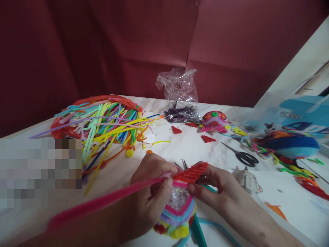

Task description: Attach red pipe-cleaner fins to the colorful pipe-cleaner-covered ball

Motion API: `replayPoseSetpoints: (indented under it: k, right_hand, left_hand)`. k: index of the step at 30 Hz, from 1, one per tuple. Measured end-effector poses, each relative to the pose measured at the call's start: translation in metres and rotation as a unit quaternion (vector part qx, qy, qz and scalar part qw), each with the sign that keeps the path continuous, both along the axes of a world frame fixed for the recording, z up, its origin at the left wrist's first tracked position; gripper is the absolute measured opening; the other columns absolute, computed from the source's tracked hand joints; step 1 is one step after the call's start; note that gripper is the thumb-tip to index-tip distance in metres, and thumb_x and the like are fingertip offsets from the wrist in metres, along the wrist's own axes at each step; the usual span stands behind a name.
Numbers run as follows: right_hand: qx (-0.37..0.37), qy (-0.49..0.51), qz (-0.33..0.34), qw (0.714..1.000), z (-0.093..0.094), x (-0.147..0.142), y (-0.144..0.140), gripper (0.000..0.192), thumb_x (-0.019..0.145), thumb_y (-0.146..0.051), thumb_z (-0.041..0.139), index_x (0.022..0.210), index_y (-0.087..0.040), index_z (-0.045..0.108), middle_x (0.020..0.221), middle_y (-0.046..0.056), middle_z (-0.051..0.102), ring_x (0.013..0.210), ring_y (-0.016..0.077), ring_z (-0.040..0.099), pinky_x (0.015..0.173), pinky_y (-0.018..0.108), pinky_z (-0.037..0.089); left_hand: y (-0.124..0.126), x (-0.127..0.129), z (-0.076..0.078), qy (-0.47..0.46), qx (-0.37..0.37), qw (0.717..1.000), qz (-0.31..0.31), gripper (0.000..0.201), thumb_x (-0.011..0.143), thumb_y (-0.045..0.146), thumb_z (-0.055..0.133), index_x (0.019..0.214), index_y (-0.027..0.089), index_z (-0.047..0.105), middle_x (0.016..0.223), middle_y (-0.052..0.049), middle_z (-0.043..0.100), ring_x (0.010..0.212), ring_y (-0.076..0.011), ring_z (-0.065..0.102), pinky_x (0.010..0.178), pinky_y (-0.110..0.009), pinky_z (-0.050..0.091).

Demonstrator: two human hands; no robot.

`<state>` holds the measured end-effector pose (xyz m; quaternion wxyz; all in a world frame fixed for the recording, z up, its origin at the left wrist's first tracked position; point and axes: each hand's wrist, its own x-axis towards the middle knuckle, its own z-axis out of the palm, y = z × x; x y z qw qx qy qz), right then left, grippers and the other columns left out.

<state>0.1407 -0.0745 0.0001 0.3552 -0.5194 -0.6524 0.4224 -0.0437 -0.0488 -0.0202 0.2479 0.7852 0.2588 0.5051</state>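
My left hand (pixel 154 188) is closed in a pinch on a long pink pipe cleaner (pixel 110 199), whose free end reaches toward the lower left. A red ridged pipe-cleaner piece (pixel 192 172) sits along the top edge of a colourful pipe-cleaner craft (pixel 177 223) with a clear crinkled middle. My right hand (pixel 218 192) is closed on that craft, thumb on its pink edge and fingers behind the red piece. Beneath the work lies a teal-handled tool (pixel 198 230), partly hidden; its metal tips show between my hands.
Many loose pipe cleaners (pixel 102 123) are piled at left. Behind stands a clear plastic bag (pixel 180 92) with dark strands. A finished-looking pipe-cleaner head (pixel 214 120), black scissors (pixel 243 156), red pieces (pixel 208 138) and a blue round bundle (pixel 290 144) lie to the right.
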Motion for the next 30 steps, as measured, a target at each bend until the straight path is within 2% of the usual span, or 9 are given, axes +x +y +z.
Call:
replayPoseSetpoints:
  k: [4, 12, 17, 21, 23, 25, 27, 28, 30]
  right_hand:
    - [-0.013, -0.001, 0.001, 1.0, -0.001, 0.001, 0.0, 0.009, 0.08, -0.025, 0.055, 0.085, -0.019, 0.059, 0.08, 0.002, 0.063, 0.081, 0.0206, 0.059, 0.071, 0.03, 0.047]
    - [-0.028, -0.025, -0.012, 0.999, -0.001, -0.001, 0.001, 0.014, 0.08, -0.032, 0.056, 0.082, -0.018, 0.058, 0.076, 0.002, 0.06, 0.079, 0.0212, 0.058, 0.068, 0.03, 0.047]
    - [-0.021, 0.005, -0.001, 1.0, 0.002, -0.003, 0.0, 0.015, 0.08, -0.032, 0.057, 0.084, -0.017, 0.06, 0.08, 0.004, 0.063, 0.079, 0.0204, 0.058, 0.07, 0.03, 0.048]
    - [-0.016, 0.02, 0.011, 1.0, 0.008, 0.011, -0.007, 0.023, 0.081, -0.04, 0.056, 0.084, -0.018, 0.06, 0.08, 0.004, 0.064, 0.079, 0.0203, 0.06, 0.074, 0.03, 0.05]
    - [0.036, -0.052, -0.026, 0.998, 0.004, 0.027, -0.013, 0.026, 0.082, -0.044, 0.054, 0.088, -0.02, 0.06, 0.087, 0.005, 0.065, 0.082, 0.0206, 0.062, 0.07, 0.028, 0.052]
    - [0.122, -0.185, -0.085, 0.972, -0.005, 0.043, -0.018, 0.028, 0.084, -0.045, 0.051, 0.096, -0.022, 0.06, 0.095, 0.007, 0.065, 0.082, 0.0211, 0.063, 0.062, 0.027, 0.054]
    - [0.203, -0.305, -0.102, 0.925, -0.018, 0.051, -0.021, 0.026, 0.085, -0.039, 0.046, 0.096, -0.022, 0.062, 0.094, 0.009, 0.066, 0.077, 0.0238, 0.064, 0.058, 0.032, 0.055]
    - [0.208, -0.367, -0.09, 0.902, -0.025, 0.052, -0.021, 0.025, 0.084, -0.034, 0.045, 0.097, -0.022, 0.063, 0.094, 0.009, 0.065, 0.079, 0.0254, 0.064, 0.059, 0.036, 0.055]
    - [0.154, -0.485, -0.059, 0.859, -0.036, 0.047, -0.019, 0.029, 0.082, -0.023, 0.044, 0.105, -0.023, 0.062, 0.095, 0.01, 0.064, 0.086, 0.0287, 0.063, 0.062, 0.042, 0.055]
  left_hand:
    - [-0.001, 0.001, 0.0, -0.016, 0.001, 1.0, -0.012, 0.022, 0.081, 0.006, 0.043, 0.094, 0.022, 0.053, 0.088, -0.002, 0.052, 0.083, -0.0145, 0.051, 0.07, -0.027, 0.042]
    - [0.0, 0.001, -0.001, -0.011, 0.005, 1.0, -0.013, 0.019, 0.081, 0.006, 0.043, 0.091, 0.019, 0.052, 0.087, -0.001, 0.05, 0.079, -0.0131, 0.049, 0.065, -0.025, 0.04]
    - [-0.001, -0.001, 0.0, 0.012, 0.007, 1.0, -0.012, 0.02, 0.082, 0.006, 0.042, 0.091, 0.02, 0.051, 0.086, 0.0, 0.048, 0.076, -0.0115, 0.048, 0.061, -0.023, 0.039]
    - [-0.002, -0.003, 0.002, 0.027, -0.005, 1.0, -0.001, 0.019, 0.082, 0.006, 0.042, 0.091, 0.02, 0.051, 0.088, -0.001, 0.049, 0.081, -0.0132, 0.05, 0.068, -0.025, 0.042]
    - [-0.002, -0.003, 0.002, 0.035, -0.011, 0.999, 0.001, 0.02, 0.082, 0.006, 0.042, 0.093, 0.02, 0.051, 0.09, -0.002, 0.051, 0.085, -0.0147, 0.052, 0.073, -0.028, 0.043]
    - [-0.002, -0.002, 0.002, 0.034, -0.015, 0.999, -0.002, 0.02, 0.082, 0.006, 0.042, 0.093, 0.019, 0.052, 0.091, -0.003, 0.053, 0.087, -0.0155, 0.053, 0.075, -0.029, 0.044]
    - [-0.001, -0.001, 0.001, 0.023, -0.019, 1.0, -0.002, 0.019, 0.082, 0.007, 0.042, 0.093, 0.018, 0.053, 0.091, -0.003, 0.053, 0.086, -0.0153, 0.053, 0.074, -0.028, 0.044]
    - [-0.002, -0.001, 0.0, 0.017, -0.022, 1.0, -0.002, 0.019, 0.082, 0.008, 0.042, 0.092, 0.019, 0.053, 0.091, -0.003, 0.054, 0.086, -0.0153, 0.054, 0.074, -0.028, 0.044]
    - [-0.002, 0.0, -0.001, 0.005, -0.023, 1.0, 0.003, 0.019, 0.082, 0.008, 0.042, 0.092, 0.019, 0.054, 0.092, -0.004, 0.055, 0.086, -0.0157, 0.054, 0.073, -0.029, 0.045]
